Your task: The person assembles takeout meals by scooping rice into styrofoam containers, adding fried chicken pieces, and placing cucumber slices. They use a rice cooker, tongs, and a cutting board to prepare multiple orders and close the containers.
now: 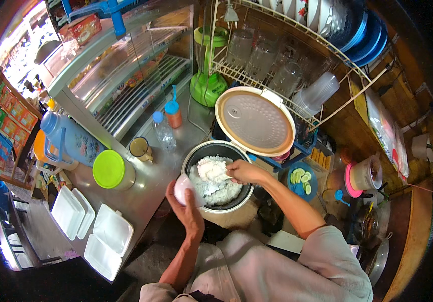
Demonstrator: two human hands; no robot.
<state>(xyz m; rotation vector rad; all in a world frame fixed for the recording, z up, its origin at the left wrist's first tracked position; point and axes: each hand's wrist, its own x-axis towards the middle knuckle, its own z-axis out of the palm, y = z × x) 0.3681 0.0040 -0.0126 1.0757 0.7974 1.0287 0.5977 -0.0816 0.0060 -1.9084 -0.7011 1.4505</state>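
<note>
Cooked white rice (224, 194) fills the lower part of an open rice cooker (249, 194), whose round lid (256, 120) stands raised behind it. My right hand (246, 172) grips a rice paddle by its handle; a mound of rice (212, 170) covers the paddle's blade over the pot. At the pot's left rim, my left hand (186, 207) holds a small pale pink bowl (185, 190), tilted towards the rice. The bowl's inside is turned away from view. On the metal counter at the left lies an opened white foam box (109, 239), beside closed or stacked foam boxes (73, 213).
A lime-lidded container (113, 170), a glass mug (141, 149), a plastic bottle (164, 132) and an orange-red sauce bottle (173, 114) stand on the counter. A wire rack (337, 109) with glasses overhangs behind. To the right sits a blue plate (310, 192) with cucumber slices.
</note>
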